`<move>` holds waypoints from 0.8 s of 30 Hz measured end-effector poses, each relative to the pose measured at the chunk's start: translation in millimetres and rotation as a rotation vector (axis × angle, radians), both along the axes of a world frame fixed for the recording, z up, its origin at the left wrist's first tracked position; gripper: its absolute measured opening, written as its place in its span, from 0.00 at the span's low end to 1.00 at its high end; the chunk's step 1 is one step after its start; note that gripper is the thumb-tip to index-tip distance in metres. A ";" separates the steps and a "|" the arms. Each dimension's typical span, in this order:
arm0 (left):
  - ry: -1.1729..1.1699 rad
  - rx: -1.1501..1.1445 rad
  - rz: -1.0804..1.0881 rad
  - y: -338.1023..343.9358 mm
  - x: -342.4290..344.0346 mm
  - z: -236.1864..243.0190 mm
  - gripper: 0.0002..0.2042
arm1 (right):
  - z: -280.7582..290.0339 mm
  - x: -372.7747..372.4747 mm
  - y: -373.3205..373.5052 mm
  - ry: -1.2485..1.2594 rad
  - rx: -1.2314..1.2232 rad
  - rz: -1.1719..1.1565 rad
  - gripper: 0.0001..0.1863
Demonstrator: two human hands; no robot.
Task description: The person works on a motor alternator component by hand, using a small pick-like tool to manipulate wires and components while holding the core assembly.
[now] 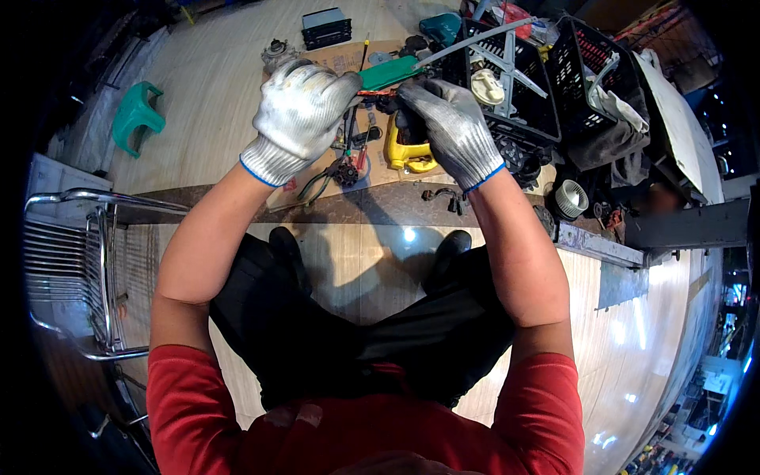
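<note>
Both my hands wear white knit gloves with blue cuffs and are raised over a sheet of cardboard (313, 190). My left hand (299, 111) is closed, with its thumb and fingers pinched toward the right. Opposite it, my right hand (451, 119) is closed too, its fingers bent. A thin orange-red piece (377, 93) runs between the two sets of fingertips; its kind is too small to tell. Just beyond the fingertips is a long flat green piece (389, 74). Below the right hand lies a yellow bottle with a handle (405, 150).
Pliers (317, 184) and a round dark part (343, 172) lie nearer me on the cardboard. Black crates (582, 75) with loose parts stand at the far right, near a white fan wheel (570, 198). A green stool (138, 119) and metal rack (99, 269) are leftward.
</note>
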State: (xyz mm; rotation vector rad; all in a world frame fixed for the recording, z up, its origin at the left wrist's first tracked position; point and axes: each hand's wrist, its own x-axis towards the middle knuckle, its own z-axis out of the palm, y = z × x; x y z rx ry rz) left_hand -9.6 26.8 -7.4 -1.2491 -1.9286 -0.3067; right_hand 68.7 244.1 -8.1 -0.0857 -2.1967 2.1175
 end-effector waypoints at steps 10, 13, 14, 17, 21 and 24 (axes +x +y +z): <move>-0.831 -0.126 0.078 3.2 -2.8 -7.7 0.18 | 5.2 -1.1 11.4 0.312 0.718 -0.067 0.15; -0.742 -0.133 0.108 0.7 -1.2 -7.1 0.17 | 0.5 -3.0 9.5 0.247 0.602 -0.049 0.16; -0.706 -0.138 0.116 0.3 -0.5 -7.4 0.17 | -0.1 -3.1 8.4 0.236 0.579 -0.052 0.17; -0.642 -0.128 0.114 -1.2 1.7 -5.8 0.16 | 1.6 -3.8 5.7 0.178 0.483 -0.036 0.17; -0.488 -0.147 0.150 -2.6 -3.8 -6.9 0.15 | -12.5 -10.5 1.6 0.227 0.422 -0.081 0.17; -0.424 -0.188 0.229 -3.2 -6.4 -9.0 0.15 | 4.4 -5.7 2.0 0.070 0.343 -0.016 0.17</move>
